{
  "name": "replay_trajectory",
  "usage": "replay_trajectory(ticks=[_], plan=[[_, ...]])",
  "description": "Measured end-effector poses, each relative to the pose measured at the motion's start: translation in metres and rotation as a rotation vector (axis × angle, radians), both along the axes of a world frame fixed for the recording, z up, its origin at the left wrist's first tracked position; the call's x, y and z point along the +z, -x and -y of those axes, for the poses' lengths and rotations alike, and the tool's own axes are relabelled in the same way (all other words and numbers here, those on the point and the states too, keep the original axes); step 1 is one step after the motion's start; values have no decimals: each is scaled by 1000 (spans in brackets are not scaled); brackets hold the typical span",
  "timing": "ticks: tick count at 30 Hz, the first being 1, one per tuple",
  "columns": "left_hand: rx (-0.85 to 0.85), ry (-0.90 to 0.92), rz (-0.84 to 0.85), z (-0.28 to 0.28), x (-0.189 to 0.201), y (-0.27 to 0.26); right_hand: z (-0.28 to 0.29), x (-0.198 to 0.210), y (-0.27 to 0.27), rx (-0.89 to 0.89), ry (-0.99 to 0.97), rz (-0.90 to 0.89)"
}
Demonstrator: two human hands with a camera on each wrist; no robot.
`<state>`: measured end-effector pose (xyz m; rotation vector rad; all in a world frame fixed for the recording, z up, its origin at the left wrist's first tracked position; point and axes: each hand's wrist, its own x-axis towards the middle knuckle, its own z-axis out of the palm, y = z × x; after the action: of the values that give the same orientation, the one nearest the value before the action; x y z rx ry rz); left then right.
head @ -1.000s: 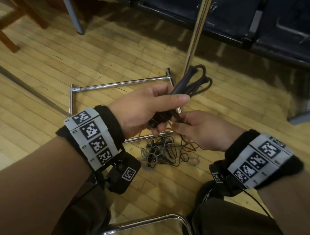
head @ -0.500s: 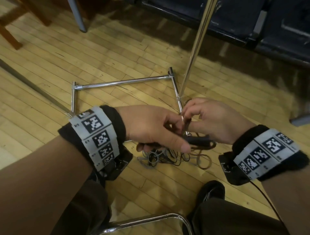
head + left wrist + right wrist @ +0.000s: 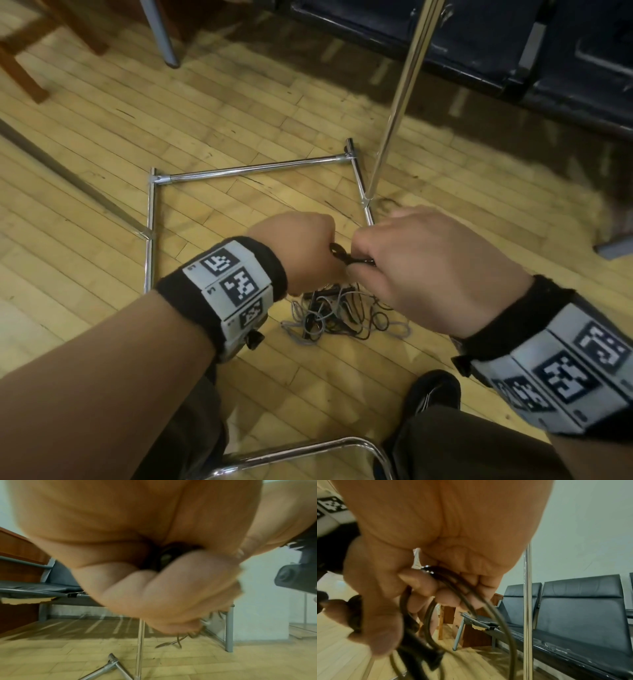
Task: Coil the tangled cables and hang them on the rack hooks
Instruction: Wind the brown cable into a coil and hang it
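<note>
Floor [image 3: 102, 144]: pale wooden boards; everything here stands or lies on it.
Seating [image 3: 580, 609]: a row of dark padded seats on a grey metal frame along the far wall, with torn padding at one seat edge.
Wooden furniture [image 3: 20, 51]: reddish-brown legs at the far left corner of the head view.
Rack [image 3: 253, 168]: a chrome tube frame; its base lies flat on the floor as a rectangle, and one upright pole [image 3: 400, 102] rises from the base's right-hand bar. The hooks are out of view.
Chair frame [image 3: 308, 452]: a bent chrome tube at the near edge, between the person's knees.
Shoe [image 3: 431, 390]: dark, on the floor near the right knee.
Left hand [image 3: 301, 250]: above the rack base, its grip curled tight round one end of the dark cable; the left wrist view shows a black piece wedged between the folded fingers.
Right hand [image 3: 428, 267]: just beside the left hand, nearly touching it, its grip pinching several loops of the same cable, which hang down past the fingertips [image 3: 419, 582].
Dark cable [image 3: 467, 595]: held off the floor, bridging the two hands.
Cable tangle [image 3: 342, 315]: grey and black leads heaped on the floor directly below the hands, beside the base's near bar.
</note>
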<state>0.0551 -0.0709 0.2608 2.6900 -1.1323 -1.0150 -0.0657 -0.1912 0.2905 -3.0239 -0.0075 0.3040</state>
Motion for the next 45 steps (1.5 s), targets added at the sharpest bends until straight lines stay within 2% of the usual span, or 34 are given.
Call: replay_trajectory(ticks=[3,6,11,15,18,20,23,27,29,31,34,36,39,42,45], plan=[[115,104,-21,-1,0,-8,3,1,1,-137,-42,-22],[260,227,-186,-1,0,-14,9,-5,2,-210,-109,-27],[430,346,-453,0,-6,-17,15,-15,-1,-298,-317,-192],[583,476,-766,-1,-4,-18,23,-20,-1,-406,-548,-334],[640,618,-857,-1,-2,-14,27,-23,-2,-534,-823,-359],[572,666,-855,-1,-1,-12,29,-25,-5,-548,-930,-352],[361,676,-918,-4,4,-13,34,-27,-5,-489,-989,-356],[112,608,-1084,-10,12,-18,49,-30,-1,-424,-913,-334],[5,499,-1080,-11,14,-18,55,-31,-2,-446,-876,-331],[-91,327,-1001,-11,11,-15,56,-31,-3,-466,-796,-284],[-185,33,-697,-8,1,-5,47,-28,-6,-398,-542,-194],[-178,-72,-537,-5,-6,2,35,-26,-9,-347,-370,-197],[-82,-103,-409,-4,-14,4,21,-21,-11,-252,-199,-157],[92,-33,-310,-4,-16,-6,14,-15,-7,-199,-195,-81],[337,151,-366,-6,-16,-17,16,-16,-7,-273,-273,-84]])
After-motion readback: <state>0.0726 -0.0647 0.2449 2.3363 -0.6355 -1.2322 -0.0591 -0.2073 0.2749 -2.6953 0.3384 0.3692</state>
